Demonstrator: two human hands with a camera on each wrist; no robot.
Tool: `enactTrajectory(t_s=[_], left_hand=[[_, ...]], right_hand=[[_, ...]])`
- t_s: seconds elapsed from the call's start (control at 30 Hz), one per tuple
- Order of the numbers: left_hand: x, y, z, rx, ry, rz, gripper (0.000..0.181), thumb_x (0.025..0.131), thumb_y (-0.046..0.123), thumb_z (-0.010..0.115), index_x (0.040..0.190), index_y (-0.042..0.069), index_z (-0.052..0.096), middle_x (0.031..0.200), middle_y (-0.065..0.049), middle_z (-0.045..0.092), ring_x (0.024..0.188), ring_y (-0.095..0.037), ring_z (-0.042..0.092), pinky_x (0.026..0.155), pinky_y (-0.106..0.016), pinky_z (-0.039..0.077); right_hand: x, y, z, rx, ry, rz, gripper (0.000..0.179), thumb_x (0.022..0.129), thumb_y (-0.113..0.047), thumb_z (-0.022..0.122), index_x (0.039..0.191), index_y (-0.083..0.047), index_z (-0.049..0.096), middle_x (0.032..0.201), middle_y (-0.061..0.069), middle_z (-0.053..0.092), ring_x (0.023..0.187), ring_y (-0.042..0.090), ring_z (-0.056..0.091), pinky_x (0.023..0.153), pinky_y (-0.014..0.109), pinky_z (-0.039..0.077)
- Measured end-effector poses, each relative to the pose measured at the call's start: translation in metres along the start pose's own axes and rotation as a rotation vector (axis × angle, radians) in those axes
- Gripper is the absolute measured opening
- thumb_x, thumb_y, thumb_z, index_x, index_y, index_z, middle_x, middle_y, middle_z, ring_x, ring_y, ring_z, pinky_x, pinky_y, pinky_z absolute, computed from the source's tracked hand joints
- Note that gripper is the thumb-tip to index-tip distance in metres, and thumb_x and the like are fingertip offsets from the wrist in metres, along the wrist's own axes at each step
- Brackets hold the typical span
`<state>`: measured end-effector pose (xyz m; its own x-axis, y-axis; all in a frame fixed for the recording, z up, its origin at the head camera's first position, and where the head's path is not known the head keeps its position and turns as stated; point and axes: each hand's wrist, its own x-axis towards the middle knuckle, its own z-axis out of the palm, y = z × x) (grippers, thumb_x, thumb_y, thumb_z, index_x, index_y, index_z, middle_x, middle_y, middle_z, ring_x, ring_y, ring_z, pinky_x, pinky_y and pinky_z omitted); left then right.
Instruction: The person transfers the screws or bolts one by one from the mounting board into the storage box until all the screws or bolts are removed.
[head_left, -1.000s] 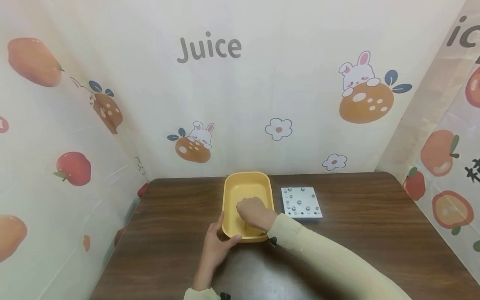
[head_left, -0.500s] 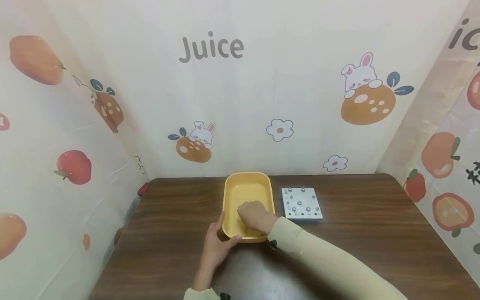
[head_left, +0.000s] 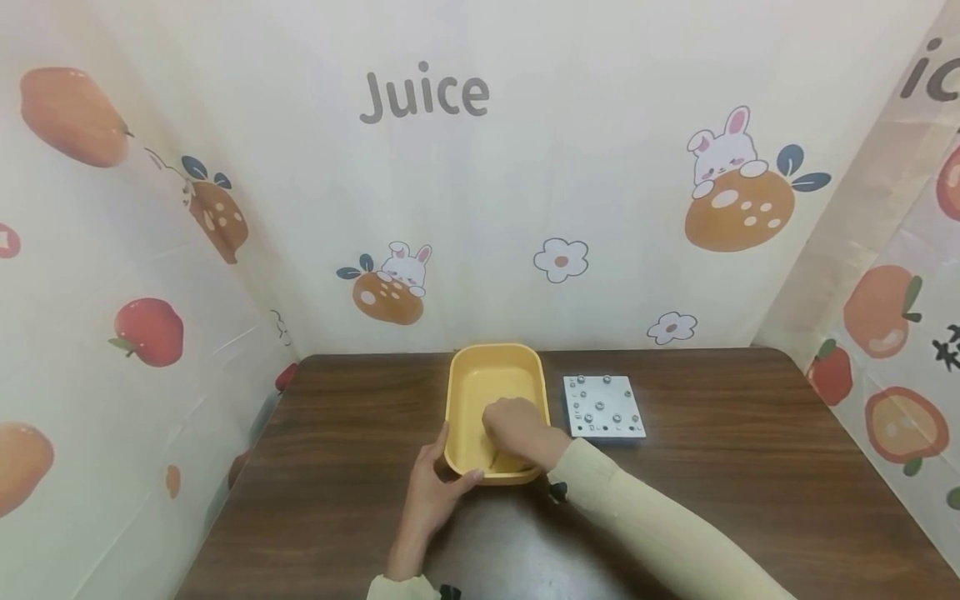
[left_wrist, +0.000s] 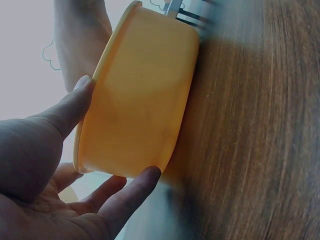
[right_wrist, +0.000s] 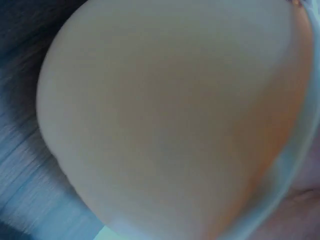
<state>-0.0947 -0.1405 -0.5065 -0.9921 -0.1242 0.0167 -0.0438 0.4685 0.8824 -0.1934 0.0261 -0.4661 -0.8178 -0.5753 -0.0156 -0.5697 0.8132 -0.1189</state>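
At the lower centre of the head view, the yellow plastic tray (head_left: 487, 383) sits on the dark wood-grain table (head_left: 337, 475), its far edge close to the printed backdrop (head_left: 487, 200); the left hand (head_left: 431, 493) grips the tray's near left corner, thumb on the near rim, fingers spread along the left side; the right hand (head_left: 521, 429) is bent down inside the tray's near right part, knuckles up, fingertips hidden, so I cannot tell how far it is closed or whether it holds anything; the right wrist view is too blurred to settle this; a pale square block with screw heads (head_left: 604, 407) lies just beside the tray, right of centre; a cream sleeve (head_left: 645, 517) crosses the lower right.
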Motion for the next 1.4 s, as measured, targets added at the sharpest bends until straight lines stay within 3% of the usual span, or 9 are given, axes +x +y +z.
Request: enactTrajectory(t_s=[0.27, 0.47, 0.73, 1.03, 1.4], left_hand=[[0.0, -0.001, 0.0, 0.012, -0.003, 0.005, 0.095, 0.081, 0.023, 0.093, 0.161, 0.006, 0.044, 0.134, -0.021, 0.06, 0.126, -0.038, 0.057, 0.114, -0.062, 0.042], [0.0, 0.0, 0.0, 0.009, -0.003, -0.011, 0.096, 0.081, 0.024, 0.093, 0.161, 0.007, 0.043, 0.136, -0.021, 0.059, 0.128, -0.038, 0.056, 0.115, -0.062, 0.041], [0.001, 0.001, 0.0, 0.005, -0.008, -0.026, 0.096, 0.082, 0.024, 0.093, 0.161, 0.006, 0.043, 0.133, -0.02, 0.06, 0.122, -0.034, 0.057, 0.113, -0.06, 0.044], [0.002, 0.002, 0.0, -0.009, -0.024, -0.026, 0.097, 0.083, 0.024, 0.092, 0.162, 0.005, 0.04, 0.128, -0.018, 0.059, 0.12, -0.033, 0.058, 0.11, -0.059, 0.047], [0.001, 0.003, -0.001, -0.012, -0.024, -0.033, 0.096, 0.083, 0.024, 0.092, 0.162, 0.005, 0.041, 0.13, -0.019, 0.059, 0.12, -0.034, 0.057, 0.11, -0.059, 0.046]], right_hand=[[-0.014, 0.01, -0.003, 0.179, 0.127, -0.013, 0.035, 0.083, -0.003, 0.074, 0.058, -0.018, 0.054, 0.055, -0.006, 0.049, 0.053, 0.013, 0.046, 0.052, 0.027, 0.04], [-0.021, 0.016, 0.0, 0.193, 0.21, -0.022, 0.031, 0.082, -0.004, 0.073, 0.06, -0.019, 0.057, 0.056, -0.008, 0.049, 0.054, 0.012, 0.045, 0.05, 0.027, 0.04], [-0.027, 0.023, -0.002, 0.226, 0.3, -0.023, 0.006, 0.084, -0.007, 0.079, 0.084, -0.013, 0.08, 0.083, 0.001, 0.076, 0.078, 0.022, 0.069, 0.074, 0.037, 0.058], [-0.034, 0.029, -0.001, 0.22, 0.384, -0.063, 0.004, 0.085, -0.01, 0.083, 0.086, -0.012, 0.08, 0.083, -0.001, 0.076, 0.079, 0.022, 0.069, 0.076, 0.039, 0.057], [-0.044, 0.037, 0.005, 0.276, 0.423, -0.023, 0.006, 0.083, -0.008, 0.083, 0.083, -0.012, 0.079, 0.081, -0.002, 0.073, 0.079, 0.021, 0.067, 0.077, 0.041, 0.055]])
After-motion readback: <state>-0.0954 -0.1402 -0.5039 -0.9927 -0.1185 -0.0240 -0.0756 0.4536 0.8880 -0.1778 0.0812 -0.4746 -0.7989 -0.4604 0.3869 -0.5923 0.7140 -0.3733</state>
